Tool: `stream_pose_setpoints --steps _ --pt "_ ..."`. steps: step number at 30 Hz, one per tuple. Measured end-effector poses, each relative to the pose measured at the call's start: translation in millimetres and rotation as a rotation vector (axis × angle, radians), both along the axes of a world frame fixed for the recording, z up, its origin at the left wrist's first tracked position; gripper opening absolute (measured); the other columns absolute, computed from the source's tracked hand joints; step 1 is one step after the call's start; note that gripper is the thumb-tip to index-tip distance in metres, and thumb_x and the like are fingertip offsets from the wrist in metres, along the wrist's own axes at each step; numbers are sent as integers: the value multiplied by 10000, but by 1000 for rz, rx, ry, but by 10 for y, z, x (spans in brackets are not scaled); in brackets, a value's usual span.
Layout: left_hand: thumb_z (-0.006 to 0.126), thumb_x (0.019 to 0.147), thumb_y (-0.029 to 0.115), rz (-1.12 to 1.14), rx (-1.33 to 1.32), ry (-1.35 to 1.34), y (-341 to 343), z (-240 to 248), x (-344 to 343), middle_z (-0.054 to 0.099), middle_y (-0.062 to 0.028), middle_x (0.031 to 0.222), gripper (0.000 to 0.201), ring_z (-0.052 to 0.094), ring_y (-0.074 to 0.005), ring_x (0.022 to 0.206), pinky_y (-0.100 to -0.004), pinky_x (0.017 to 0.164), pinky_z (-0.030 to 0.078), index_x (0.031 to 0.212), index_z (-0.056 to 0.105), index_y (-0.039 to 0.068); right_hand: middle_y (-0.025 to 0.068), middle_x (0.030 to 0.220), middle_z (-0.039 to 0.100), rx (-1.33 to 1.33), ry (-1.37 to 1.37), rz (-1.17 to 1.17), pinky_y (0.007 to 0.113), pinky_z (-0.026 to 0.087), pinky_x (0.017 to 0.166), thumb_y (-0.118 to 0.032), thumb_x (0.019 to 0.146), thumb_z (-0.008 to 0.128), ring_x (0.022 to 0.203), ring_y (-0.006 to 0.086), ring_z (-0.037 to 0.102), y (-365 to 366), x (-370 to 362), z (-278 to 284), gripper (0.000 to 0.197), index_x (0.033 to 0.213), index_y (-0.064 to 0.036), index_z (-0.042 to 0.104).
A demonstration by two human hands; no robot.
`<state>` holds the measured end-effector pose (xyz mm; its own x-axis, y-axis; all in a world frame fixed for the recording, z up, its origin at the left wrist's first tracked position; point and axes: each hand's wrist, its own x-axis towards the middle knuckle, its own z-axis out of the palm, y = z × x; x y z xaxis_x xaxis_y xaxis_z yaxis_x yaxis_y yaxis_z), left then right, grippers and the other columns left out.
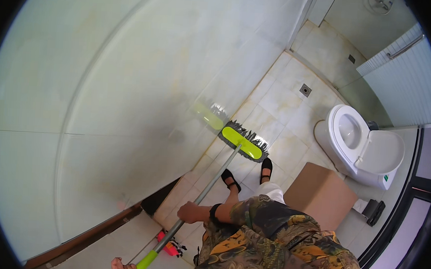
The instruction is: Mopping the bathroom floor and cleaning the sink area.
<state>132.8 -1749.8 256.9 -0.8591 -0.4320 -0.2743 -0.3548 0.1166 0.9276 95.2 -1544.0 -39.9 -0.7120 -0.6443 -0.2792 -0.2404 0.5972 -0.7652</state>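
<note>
A flat mop with a lime-green plate and grey shaggy fringe (241, 142) rests on the tiled floor beside the glossy wall. Its grey pole (218, 176) slants down to the lower left and ends in a green grip (146, 262). My right hand (189, 212), a dark band on its wrist, reaches across my body and is closed around the pole's middle. Cut off by the lower edge, my left hand (123, 268) is closed at the green grip's end. My feet in black shoes (231, 180) stand just behind the mop head.
A white toilet (348, 130) with its lid raised stands at the right, with a brown box (320, 195) nearer me. Beyond lie a floor drain (305, 90) and a glass shower door (401, 77). A pink-red item (169, 245) lies below the pole. The wall (144, 81) mirrors the mop head.
</note>
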Motion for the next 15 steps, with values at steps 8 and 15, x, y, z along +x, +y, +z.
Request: stream_pose_setpoints --steps 8,15 --pt "605 885 70 98 -135 26 -6 -408 -79 352 28 463 70 305 -60 392 -224 431 391 911 602 5 90 884 674 34 -4 -7 431 459 759 -155 801 597 897 288 650 256 57 -92 105 873 -100 649" --pt "611 900 103 -150 124 43 982 -963 -291 385 20 473 62 347 -63 384 -216 410 323 899 562 65 92 863 678 204 -17 -229 427 448 809 -135 774 606 863 286 659 1531 155 -340 114 874 -103 651"
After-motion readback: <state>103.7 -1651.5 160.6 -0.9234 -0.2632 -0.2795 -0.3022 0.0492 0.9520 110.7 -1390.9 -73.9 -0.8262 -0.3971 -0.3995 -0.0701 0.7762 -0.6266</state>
